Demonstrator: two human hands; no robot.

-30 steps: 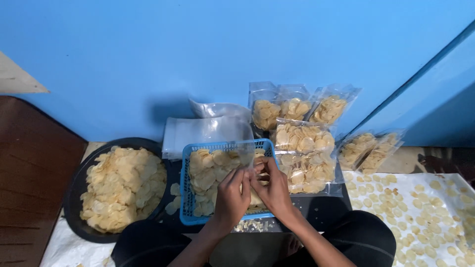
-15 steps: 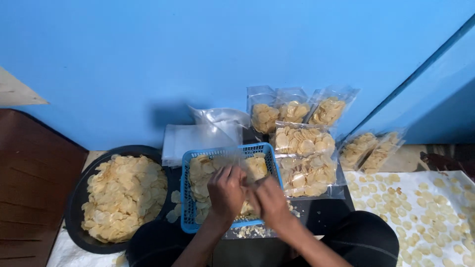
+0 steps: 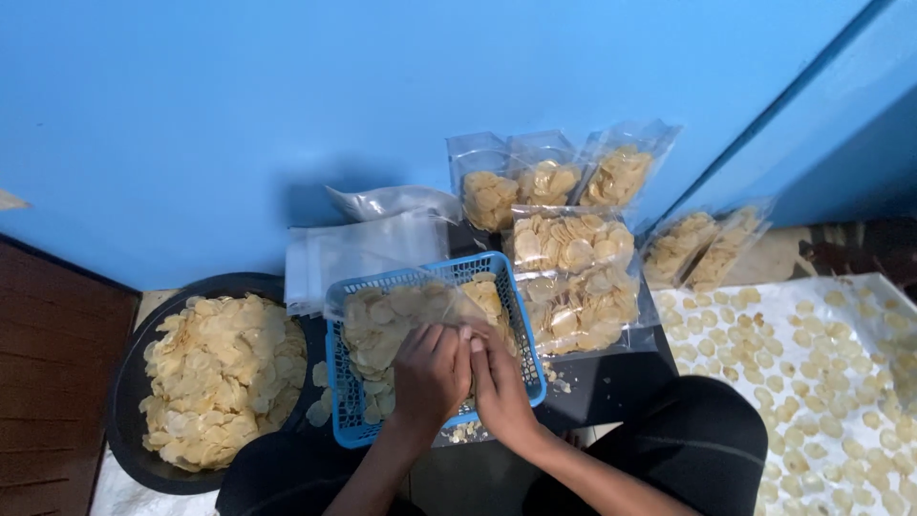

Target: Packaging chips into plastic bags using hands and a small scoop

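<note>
Beside a black basin point(image 3: 129, 382) heaped with pale chips, a blue basket point(image 3: 528, 358) holds a clear bag point(image 3: 392, 320) of chips (mouth toward the person). The left hand point(image 3: 430, 375) and right hand point(image 3: 499, 384) press together, fingers pinched on the bag's edge. Steady, even grip would likely keep chips whole.

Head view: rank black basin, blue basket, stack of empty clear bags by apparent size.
1. black basin, largest, though partly cut off by the frame.
2. blue basket.
3. stack of empty clear bags, close to the basket; partly hidden, so unsure.
</note>
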